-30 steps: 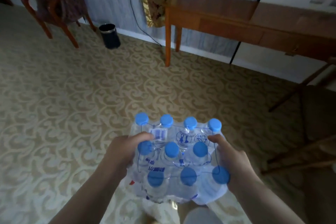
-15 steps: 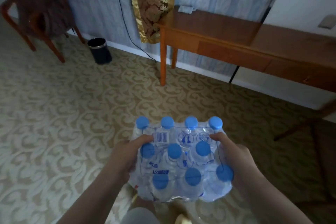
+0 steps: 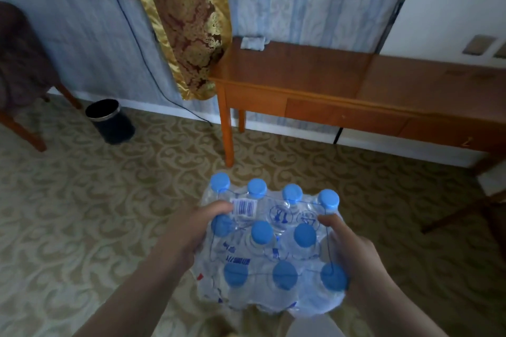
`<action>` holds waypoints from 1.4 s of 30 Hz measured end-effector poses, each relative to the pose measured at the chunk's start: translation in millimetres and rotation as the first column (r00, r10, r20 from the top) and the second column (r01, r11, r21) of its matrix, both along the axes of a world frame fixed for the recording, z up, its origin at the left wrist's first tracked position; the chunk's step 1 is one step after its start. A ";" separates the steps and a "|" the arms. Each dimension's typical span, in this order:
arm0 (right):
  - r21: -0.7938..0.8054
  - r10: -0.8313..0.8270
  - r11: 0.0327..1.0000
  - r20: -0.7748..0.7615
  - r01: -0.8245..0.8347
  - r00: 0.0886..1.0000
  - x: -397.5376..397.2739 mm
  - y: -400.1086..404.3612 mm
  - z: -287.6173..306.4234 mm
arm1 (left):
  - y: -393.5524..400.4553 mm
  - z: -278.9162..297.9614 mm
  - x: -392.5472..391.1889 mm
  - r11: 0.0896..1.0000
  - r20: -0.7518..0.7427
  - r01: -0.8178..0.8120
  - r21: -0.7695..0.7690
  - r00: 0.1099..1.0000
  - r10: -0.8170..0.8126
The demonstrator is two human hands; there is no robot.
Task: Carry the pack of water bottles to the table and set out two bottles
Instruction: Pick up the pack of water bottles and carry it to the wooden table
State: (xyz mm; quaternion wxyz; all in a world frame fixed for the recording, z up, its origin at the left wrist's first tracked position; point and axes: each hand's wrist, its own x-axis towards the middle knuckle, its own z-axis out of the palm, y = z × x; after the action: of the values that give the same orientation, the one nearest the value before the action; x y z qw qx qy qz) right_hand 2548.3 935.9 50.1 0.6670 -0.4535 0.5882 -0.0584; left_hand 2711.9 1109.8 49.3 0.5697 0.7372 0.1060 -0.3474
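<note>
A shrink-wrapped pack of water bottles point(image 3: 273, 252) with several blue caps hangs in front of me, above the carpet. My left hand point(image 3: 189, 230) grips its left side, thumb on top beside the barcode label. On the pack's right side my right hand point(image 3: 353, 249) holds on, thumb over the wrap. The wooden table point(image 3: 315, 76) stands ahead against the wall, its top bare except for a small folded white cloth point(image 3: 253, 43) at the back left.
A black waste bin point(image 3: 109, 120) sits on the patterned carpet at the left, near a wooden chair point(image 3: 19, 82). A gold and red curtain point(image 3: 186, 22) hangs beside the table's left end. Dark chair legs point(image 3: 465, 210) stand at the right.
The table has come nearer and larger in view, and the bin and chair have slid left. Both hands keep the same hold on the pack.
</note>
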 end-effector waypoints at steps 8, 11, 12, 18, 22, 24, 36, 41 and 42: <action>-0.034 0.018 0.999 0.015 -0.018 1.000 116.6 -100.6 -5.6 | -92.2 -15.3 109.0 0.999 -0.100 -0.040 0.003 0.994 0.041; -0.053 0.026 0.998 -0.005 -0.026 1.000 162.5 -142.0 -3.0 | -134.0 -14.0 150.8 1.000 -0.091 -0.014 -0.005 0.996 0.013; -0.058 0.022 0.998 0.001 -0.022 1.000 178.7 -157.1 -2.2 | -147.0 -14.1 166.2 0.999 -0.095 -0.011 -0.035 0.995 0.007; -0.080 0.047 0.996 0.012 -0.046 0.999 282.1 -222.4 14.6 | -202.1 -10.9 259.6 0.994 -0.128 -0.034 -0.105 0.992 0.020; -0.101 0.009 0.995 0.026 -0.007 1.000 358.6 -258.2 18.8 | -237.4 -2.3 343.9 0.992 -0.110 0.021 -0.124 0.993 -0.035; -0.119 -0.006 0.993 0.021 0.009 1.000 395.4 -270.1 21.6 | -252.4 3.1 385.4 0.993 -0.069 0.057 -0.105 0.996 -0.065; -0.094 -0.086 0.990 0.158 0.101 0.984 570.3 -369.1 41.2 | -360.0 44.6 585.1 0.978 0.018 0.167 -0.126 0.986 -0.166; -0.093 -0.033 0.994 0.160 0.049 0.987 617.5 -419.3 25.5 | -401.0 33.0 626.9 0.992 0.006 0.089 -0.095 0.996 -0.089; -0.091 -0.023 0.995 0.175 0.039 0.984 626.5 -429.9 20.4 | -410.3 31.1 636.0 0.992 0.002 0.091 -0.091 0.996 -0.092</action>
State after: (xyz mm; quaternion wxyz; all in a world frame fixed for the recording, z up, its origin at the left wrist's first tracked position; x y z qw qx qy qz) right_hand 3174.8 506.1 70.5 0.6927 -0.4684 0.5314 -0.1357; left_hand 3347.8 699.5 80.4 0.5862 0.7141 0.0566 -0.3783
